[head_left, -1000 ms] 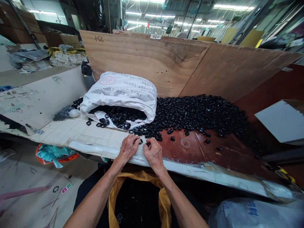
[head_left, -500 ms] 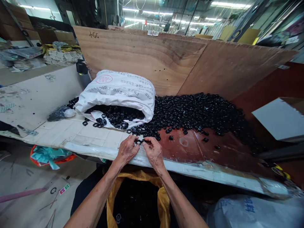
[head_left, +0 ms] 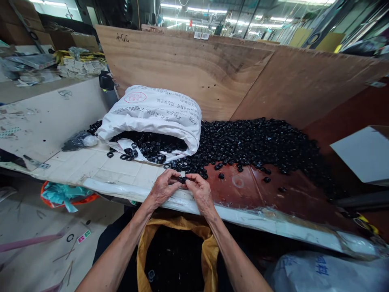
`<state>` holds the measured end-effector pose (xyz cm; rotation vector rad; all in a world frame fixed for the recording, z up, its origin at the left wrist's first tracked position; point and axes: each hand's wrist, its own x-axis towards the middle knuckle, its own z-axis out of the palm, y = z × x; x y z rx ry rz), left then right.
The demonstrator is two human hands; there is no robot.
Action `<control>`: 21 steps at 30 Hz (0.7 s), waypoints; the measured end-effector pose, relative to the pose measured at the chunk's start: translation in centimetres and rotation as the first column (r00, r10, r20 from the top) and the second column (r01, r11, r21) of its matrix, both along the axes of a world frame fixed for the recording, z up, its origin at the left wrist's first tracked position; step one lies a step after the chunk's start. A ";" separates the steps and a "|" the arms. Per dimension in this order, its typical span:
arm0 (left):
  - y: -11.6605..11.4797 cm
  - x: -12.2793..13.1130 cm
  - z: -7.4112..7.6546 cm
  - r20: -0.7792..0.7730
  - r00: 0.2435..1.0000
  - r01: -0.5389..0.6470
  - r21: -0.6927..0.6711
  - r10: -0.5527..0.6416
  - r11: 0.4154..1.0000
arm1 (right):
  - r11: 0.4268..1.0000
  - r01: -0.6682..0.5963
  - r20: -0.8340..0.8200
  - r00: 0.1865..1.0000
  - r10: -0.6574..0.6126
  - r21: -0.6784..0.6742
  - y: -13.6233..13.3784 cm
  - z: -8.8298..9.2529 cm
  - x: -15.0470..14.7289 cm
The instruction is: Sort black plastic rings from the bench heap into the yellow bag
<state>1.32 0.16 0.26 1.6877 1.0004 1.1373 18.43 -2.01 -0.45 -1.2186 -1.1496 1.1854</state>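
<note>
Both hands meet at the table's front edge, just in front of the white sack (head_left: 164,105). Small black rings (head_left: 181,179) sit between the fingertips. My left hand (head_left: 165,187) pinches at them from the left, thumb and fingers curled. From the right, my right hand (head_left: 199,190) closes thumb and fingers on the same small parts. How many rings are held is hidden by the fingers. More black rings spill from the sack's mouth, and a large black heap (head_left: 258,142) spreads to its right. Below my wrists hangs an open yellow bag (head_left: 141,259) with a dark inside.
A wooden board (head_left: 188,65) stands behind the heap. At the right is a white box (head_left: 361,154). A small clear bag of black parts (head_left: 75,140) lies left of the sack. An orange-rimmed basket (head_left: 45,198) stands below the table at left, a whitish sack (head_left: 328,269) at lower right.
The view has shifted slightly. Both hands stay at the front edge; the fingers have moved a little around the black rings, which now show less between them.
</note>
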 end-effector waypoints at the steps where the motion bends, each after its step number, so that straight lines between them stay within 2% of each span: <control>1: 0.0 0.0 0.0 0.024 1.000 0.007 -0.012 -0.006 1.000 | 1.000 -0.005 -0.012 1.000 0.005 -0.003 0.0 0.0 0.0; 5: 0.0 -0.1 0.2 0.027 1.000 0.012 -0.011 -0.012 1.000 | 0.999 -0.002 0.070 0.998 -0.002 0.052 0.1 -0.1 -0.1; 10: -0.1 -0.1 0.5 -0.009 1.000 0.009 0.056 -0.009 0.998 | 0.993 0.050 0.185 0.980 -0.070 0.111 -0.2 0.2 -0.7; 15: -0.3 -0.2 1.0 -0.060 0.998 0.022 0.106 -0.016 0.994 | 0.985 0.048 0.356 0.929 -0.106 0.168 -0.6 0.5 -0.9; 21: -0.1 -0.9 0.7 -0.083 0.996 -0.004 0.130 0.015 0.991 | 0.987 -0.037 0.336 0.942 -0.018 0.157 -0.7 0.9 -1.3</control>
